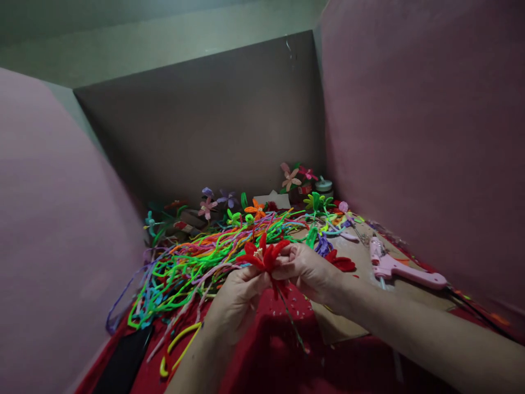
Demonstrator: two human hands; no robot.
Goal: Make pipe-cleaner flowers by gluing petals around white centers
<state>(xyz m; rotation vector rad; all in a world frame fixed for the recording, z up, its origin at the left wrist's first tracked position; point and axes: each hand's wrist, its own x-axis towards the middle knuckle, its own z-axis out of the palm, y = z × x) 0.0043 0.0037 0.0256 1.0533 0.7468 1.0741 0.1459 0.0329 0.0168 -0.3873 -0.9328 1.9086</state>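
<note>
Holding the red flower (267, 258) in the middle of the scene, we seem to be arranging its petals (277, 249). Our left hand (238, 298) pinches it low on the left; our right hand (307, 268) pinches its right side. Its thin stem (292, 320) slants toward the near right. The next move likely calls for light, even pressure. Farther left lie colourful pipe cleaners (192, 265); right, a pink glue gun (391, 266).

You look through a single camera worn on your head, facing forward and down. Your left hand (241, 298) and right hand (303, 268) are near it, at lower centre; the back wall (200, 137) stands farther off, upper middle, with pink walls (426, 126) flanking both sides.
</note>
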